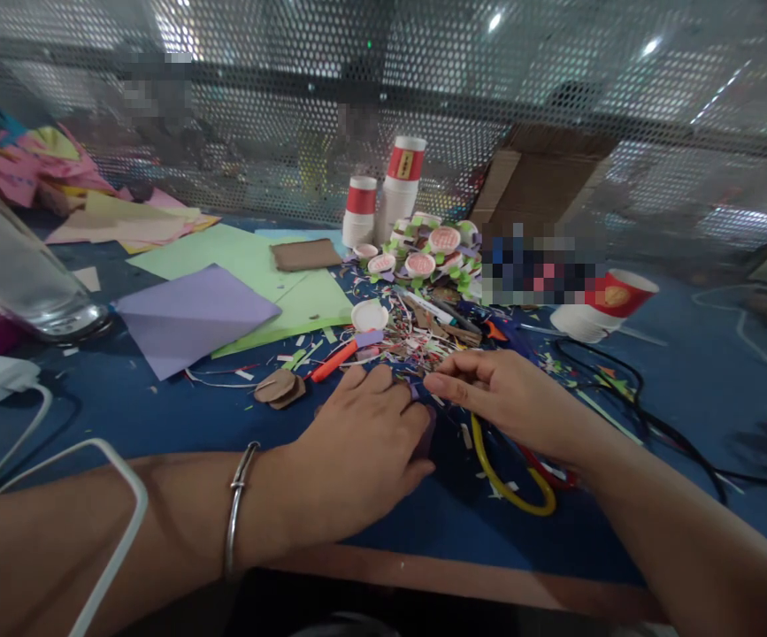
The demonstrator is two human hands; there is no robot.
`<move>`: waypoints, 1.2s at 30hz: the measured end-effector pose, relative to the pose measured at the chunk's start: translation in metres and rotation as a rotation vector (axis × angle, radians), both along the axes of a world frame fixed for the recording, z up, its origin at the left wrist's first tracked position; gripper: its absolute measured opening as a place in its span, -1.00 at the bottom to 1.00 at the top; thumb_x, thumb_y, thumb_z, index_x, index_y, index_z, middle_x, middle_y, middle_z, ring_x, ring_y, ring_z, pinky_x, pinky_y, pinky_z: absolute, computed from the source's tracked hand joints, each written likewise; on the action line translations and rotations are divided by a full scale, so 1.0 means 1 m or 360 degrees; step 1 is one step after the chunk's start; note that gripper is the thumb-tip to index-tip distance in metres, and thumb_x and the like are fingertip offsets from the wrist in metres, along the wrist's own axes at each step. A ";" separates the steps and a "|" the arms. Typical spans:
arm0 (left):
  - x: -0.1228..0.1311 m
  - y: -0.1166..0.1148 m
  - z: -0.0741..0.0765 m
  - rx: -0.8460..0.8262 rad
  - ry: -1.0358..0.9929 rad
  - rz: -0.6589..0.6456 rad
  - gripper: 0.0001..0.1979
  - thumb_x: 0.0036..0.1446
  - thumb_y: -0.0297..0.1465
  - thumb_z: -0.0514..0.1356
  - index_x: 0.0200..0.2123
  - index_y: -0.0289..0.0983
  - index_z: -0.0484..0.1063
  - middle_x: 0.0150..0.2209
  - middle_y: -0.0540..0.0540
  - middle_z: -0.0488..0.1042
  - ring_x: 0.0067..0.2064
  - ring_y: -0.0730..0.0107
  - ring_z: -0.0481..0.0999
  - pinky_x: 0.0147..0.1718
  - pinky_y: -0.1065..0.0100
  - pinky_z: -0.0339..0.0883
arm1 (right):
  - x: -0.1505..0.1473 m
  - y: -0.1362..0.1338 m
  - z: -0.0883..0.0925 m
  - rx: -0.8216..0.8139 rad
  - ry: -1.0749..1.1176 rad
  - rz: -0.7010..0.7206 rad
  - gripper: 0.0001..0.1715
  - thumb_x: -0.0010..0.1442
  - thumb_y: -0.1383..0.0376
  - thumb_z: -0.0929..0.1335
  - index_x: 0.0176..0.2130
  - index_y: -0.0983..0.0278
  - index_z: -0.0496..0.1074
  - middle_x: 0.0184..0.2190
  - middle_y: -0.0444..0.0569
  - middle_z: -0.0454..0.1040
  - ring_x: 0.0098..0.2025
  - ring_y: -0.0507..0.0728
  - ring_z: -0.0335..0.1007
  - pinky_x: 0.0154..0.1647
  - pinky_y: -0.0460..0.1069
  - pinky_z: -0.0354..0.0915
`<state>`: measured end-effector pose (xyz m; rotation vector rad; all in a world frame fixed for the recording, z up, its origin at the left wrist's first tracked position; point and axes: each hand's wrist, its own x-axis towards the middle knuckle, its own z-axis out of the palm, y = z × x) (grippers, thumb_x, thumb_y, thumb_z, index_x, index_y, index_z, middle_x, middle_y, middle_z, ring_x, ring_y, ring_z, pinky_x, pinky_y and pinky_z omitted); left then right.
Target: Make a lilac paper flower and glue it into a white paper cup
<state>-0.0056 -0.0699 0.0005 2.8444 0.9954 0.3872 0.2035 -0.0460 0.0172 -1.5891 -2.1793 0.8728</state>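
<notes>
My left hand (363, 442) lies on the blue table cover (177, 416), fingers bent and pressed onto a small purple paper piece (416, 391). A metal bangle (237, 509) circles that wrist. My right hand (502, 394) meets it from the right, its fingertips pinched on the same purple piece. Under the right wrist lie scissors with yellow and red handles (509, 491). Paper scraps (416, 341) are strewn just beyond both hands.
Purple (190, 314) and green paper sheets (250, 265) lie back left. Red-and-white paper cups (396, 190) stand at the back; one cup (605, 305) lies tipped right. Also present: a paper flower craft (433, 252), an orange pen (333, 361), a glass (18, 265), white cable (111, 478), black cables (648, 420).
</notes>
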 end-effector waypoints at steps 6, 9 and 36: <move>0.001 -0.002 -0.005 0.0190 0.0047 -0.0033 -0.73 0.24 -0.20 0.27 -0.23 -0.31 0.52 -0.24 -0.11 0.54 -0.07 0.02 0.41 -0.08 0.02 0.24 | 0.000 0.000 0.001 -0.0080 -0.0096 0.0039 -0.64 0.23 0.02 0.34 -0.35 0.25 0.47 -0.51 -0.14 0.38 -0.44 0.08 0.23 -0.41 -0.01 0.10; 0.001 -0.005 -0.008 0.0332 0.0074 -0.0060 -0.74 0.24 -0.22 0.27 -0.20 -0.32 0.51 -0.22 -0.12 0.55 -0.07 0.03 0.40 -0.10 0.04 0.20 | -0.001 -0.002 0.002 -0.0055 -0.0119 0.0066 -0.73 0.23 0.13 0.33 -0.35 0.26 0.49 -0.49 -0.12 0.43 -0.42 0.09 0.27 -0.38 0.00 0.13; -0.001 -0.002 -0.002 0.0122 0.0067 -0.0097 -0.80 0.27 -0.26 0.24 -0.24 -0.30 0.47 -0.21 -0.12 0.54 -0.08 0.06 0.41 -0.12 0.07 0.16 | -0.005 -0.009 0.002 0.0008 -0.0114 0.0073 -0.85 0.21 0.22 0.33 -0.32 0.23 0.45 -0.43 -0.10 0.51 -0.36 0.13 0.40 -0.35 -0.01 0.20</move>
